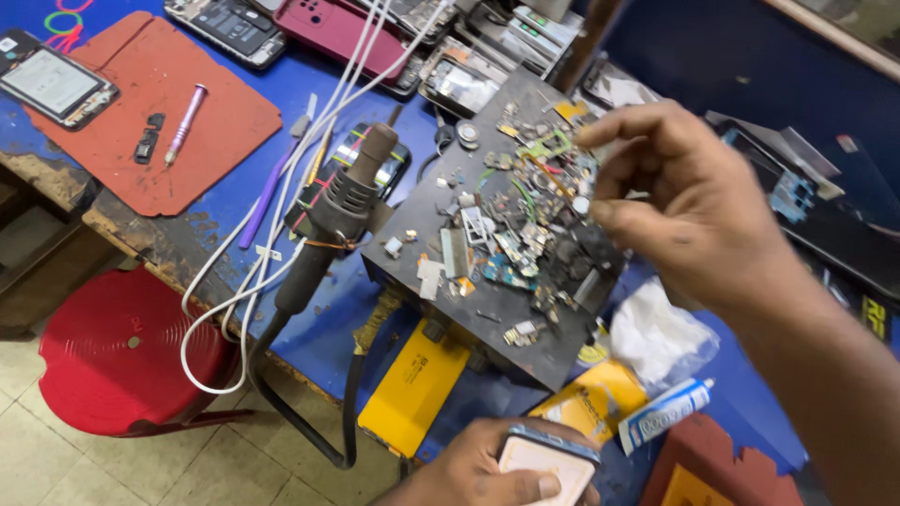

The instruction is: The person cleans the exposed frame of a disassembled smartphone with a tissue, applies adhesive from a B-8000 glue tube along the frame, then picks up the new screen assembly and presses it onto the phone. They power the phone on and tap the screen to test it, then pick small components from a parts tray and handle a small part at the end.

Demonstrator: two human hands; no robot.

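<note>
1. The blue workbench (309, 337) fills most of the view, worn brown along its near edge, with a red stool (122, 351) on the tiled floor below it.
2. A red mat (178, 122) lies at the far left of the bench, carrying a pink-handled screwdriver (185, 111) and one corner of a phone (56, 80).
3. A dark metal box (506, 347) sits mid-bench, its top strewn with small circuit scraps, screws and connectors.
4. The black hot-air gun (342, 211) leans against the box's left side, its hose looping down over the bench edge beside white cables (244, 281).
5. The right hand (694, 211) hovers above the box's far right corner. Its fingers are loosely curled, thumb and forefinger drawn near each other but with a gap; blur hides whether anything tiny sits between them.
6. The left hand (487, 473) is at the bottom edge, close to the body, fingers wrapped around a small phone-like device (548, 464) with a pale face and blue rim, thumb pressed across its lower edge.
7. A white-and-blue tube (661, 417) lies just right of that device, beside a yellow packet (591, 398).
</note>
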